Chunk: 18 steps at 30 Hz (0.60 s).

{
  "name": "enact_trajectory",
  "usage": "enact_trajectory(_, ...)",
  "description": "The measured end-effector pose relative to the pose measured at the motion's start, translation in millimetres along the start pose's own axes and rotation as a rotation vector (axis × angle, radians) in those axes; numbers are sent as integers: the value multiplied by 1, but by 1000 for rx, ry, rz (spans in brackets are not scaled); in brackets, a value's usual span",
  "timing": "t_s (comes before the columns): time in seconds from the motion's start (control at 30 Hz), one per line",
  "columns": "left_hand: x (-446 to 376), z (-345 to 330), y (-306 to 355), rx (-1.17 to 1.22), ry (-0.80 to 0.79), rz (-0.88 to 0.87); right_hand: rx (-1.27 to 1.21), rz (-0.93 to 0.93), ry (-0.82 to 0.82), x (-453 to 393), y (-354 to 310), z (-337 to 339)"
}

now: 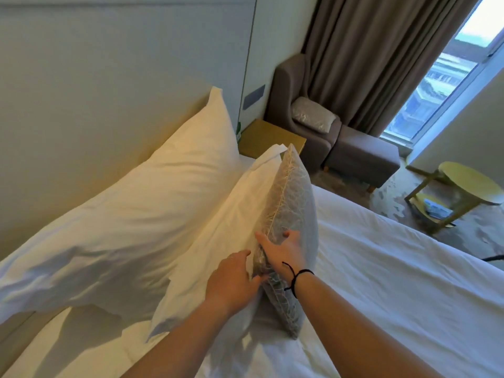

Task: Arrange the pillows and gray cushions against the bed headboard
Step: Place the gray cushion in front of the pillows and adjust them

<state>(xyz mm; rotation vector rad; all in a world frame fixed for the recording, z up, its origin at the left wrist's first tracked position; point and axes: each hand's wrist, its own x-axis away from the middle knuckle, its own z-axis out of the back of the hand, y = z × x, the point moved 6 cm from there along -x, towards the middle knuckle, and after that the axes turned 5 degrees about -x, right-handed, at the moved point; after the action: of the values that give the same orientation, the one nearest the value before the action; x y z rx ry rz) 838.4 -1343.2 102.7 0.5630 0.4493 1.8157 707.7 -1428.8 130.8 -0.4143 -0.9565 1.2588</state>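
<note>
A gray patterned cushion stands on edge on the bed, leaning against a white pillow. Behind that one, a larger white pillow rests against the pale headboard. My right hand, with a black cord on the wrist, grips the cushion's top edge, thumb on the far side. My left hand touches the cushion's near corner, fingers pressed between cushion and pillow. A second gray cushion lies on the armchair.
White bed sheet spreads to the right. A yellow nightstand stands beside the bed head. A brown armchair and footstool sit by the curtain. A round yellow side table is at the far right.
</note>
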Motion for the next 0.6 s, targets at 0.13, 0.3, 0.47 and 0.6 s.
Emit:
enact_trajectory(0.13, -8, 19, -51, -342, 34, 29, 72, -33, -11, -1, 5, -28)
enact_trajectory(0.3, 13, 19, -126, -80, -74, 289, 24, -69, -11, 1, 11, -42)
enact_trajectory(0.47, 33, 19, -150, -18, -141, 332, -49, -86, -38, 13, 14, -43)
enact_trajectory(0.6, 50, 33, -154, 189, -190, 323, -95, -109, -101, 28, 22, -43)
